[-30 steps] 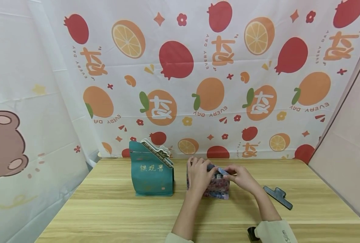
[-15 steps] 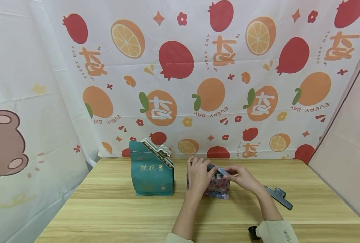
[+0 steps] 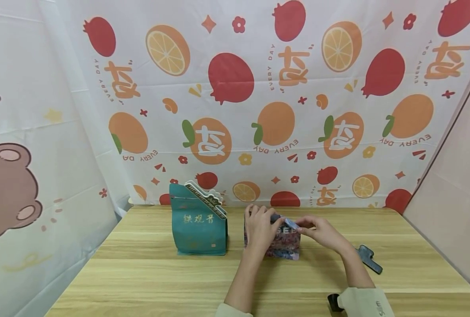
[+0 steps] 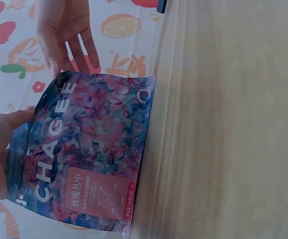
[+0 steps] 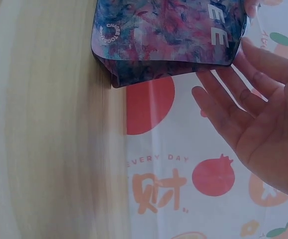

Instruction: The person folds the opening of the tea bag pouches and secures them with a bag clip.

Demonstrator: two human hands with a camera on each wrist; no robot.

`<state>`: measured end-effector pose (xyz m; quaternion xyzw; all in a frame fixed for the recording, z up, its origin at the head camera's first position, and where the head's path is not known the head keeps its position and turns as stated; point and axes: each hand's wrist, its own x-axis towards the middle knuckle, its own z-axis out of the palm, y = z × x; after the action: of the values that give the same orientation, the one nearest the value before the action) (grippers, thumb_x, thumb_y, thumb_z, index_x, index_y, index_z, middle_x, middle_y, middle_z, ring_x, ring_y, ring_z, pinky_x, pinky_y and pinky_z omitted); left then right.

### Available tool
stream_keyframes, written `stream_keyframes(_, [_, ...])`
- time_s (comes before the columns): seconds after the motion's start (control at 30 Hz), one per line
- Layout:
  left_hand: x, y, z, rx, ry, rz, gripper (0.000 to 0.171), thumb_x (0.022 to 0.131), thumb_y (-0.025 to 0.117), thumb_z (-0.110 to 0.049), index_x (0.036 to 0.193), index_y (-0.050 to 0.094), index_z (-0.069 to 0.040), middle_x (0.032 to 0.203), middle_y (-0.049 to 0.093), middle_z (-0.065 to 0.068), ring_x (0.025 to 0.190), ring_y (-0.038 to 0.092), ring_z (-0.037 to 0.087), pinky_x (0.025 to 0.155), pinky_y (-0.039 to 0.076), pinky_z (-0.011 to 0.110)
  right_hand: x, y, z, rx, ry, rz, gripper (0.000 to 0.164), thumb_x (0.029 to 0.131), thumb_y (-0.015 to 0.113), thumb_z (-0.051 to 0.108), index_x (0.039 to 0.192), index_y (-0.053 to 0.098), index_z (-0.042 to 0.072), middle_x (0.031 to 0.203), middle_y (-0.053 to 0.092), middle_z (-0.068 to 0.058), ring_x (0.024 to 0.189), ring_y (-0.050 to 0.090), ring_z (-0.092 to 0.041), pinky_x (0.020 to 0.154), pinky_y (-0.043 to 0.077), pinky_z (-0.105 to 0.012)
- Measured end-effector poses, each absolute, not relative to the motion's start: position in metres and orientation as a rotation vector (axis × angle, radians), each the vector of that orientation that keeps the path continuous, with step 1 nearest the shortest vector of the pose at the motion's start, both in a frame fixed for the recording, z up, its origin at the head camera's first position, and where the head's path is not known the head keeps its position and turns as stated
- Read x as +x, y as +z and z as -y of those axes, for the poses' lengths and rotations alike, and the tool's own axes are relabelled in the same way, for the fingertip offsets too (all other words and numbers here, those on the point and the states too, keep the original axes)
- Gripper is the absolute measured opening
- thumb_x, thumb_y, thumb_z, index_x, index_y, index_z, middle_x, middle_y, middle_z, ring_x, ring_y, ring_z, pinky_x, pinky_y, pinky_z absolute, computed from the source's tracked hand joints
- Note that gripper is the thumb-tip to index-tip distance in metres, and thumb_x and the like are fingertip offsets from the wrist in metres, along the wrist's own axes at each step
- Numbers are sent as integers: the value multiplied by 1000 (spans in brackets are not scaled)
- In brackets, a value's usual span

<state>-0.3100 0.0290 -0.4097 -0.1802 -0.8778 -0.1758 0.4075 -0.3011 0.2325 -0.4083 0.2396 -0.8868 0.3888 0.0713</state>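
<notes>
A tea pouch (image 3: 284,243) with a pink and blue painted pattern and the word CHAGEE stands upright on the table. My left hand (image 3: 258,229) grips its folded top edge from the left, thumb on the front face (image 4: 91,139) as the left wrist view shows. At the top right corner, my right hand (image 3: 319,232) pinches the edge between thumb and fingers. The right wrist view shows the thumb in front of that corner and the other fingers (image 5: 223,107) spread out behind and below it.
Left of the pouch stands a teal tea bag (image 3: 199,233) with a decorated clip (image 3: 209,200) slanting across its top corner. A dark bag clip (image 3: 369,259) lies at the right, partly covered by the right forearm. A fruit-print curtain (image 3: 235,132) hangs behind the wooden table (image 3: 140,281).
My right hand has slid slightly right along the top edge to the corner, and its forearm now covers part of the dark clip. The left hand and pouch stay in place.
</notes>
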Motion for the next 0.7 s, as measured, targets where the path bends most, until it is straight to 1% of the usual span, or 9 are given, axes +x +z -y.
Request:
stream_keyframes(0.17, [-310,-411,-29,-450,-436,2209,27,75,71,-47,84,71,-21,80,62,-3,82,53,19,97,31,42,-303,-410,-231,714,1153,2653,18,90,60,13,103,64,2,92,63,-3,88,59,-23,73,49,-36])
stream_keyframes(0.4, [-307,-411,-32,-412,-334,2231,45,67,71,-61,85,70,-19,80,61,-3,83,53,19,98,31,41,-302,-411,-228,660,1154,2663,15,89,62,12,100,64,3,90,63,-2,86,58,-22,70,49,-35])
stream_keyframes(0.53, [-306,-411,-33,-385,-331,2201,46,63,73,-60,83,70,-19,79,60,-3,82,53,18,97,32,41,-300,-410,-227,650,1148,2664,14,88,61,11,100,64,3,90,63,-2,86,58,-23,70,49,-34])
stream_keyframes(0.7, [-306,-412,-35,-364,-351,2175,44,62,76,-57,82,70,-18,78,61,-3,81,52,18,96,33,40,-299,-409,-227,654,1139,2666,14,89,61,10,100,64,3,90,63,-3,87,58,-23,69,49,-34])
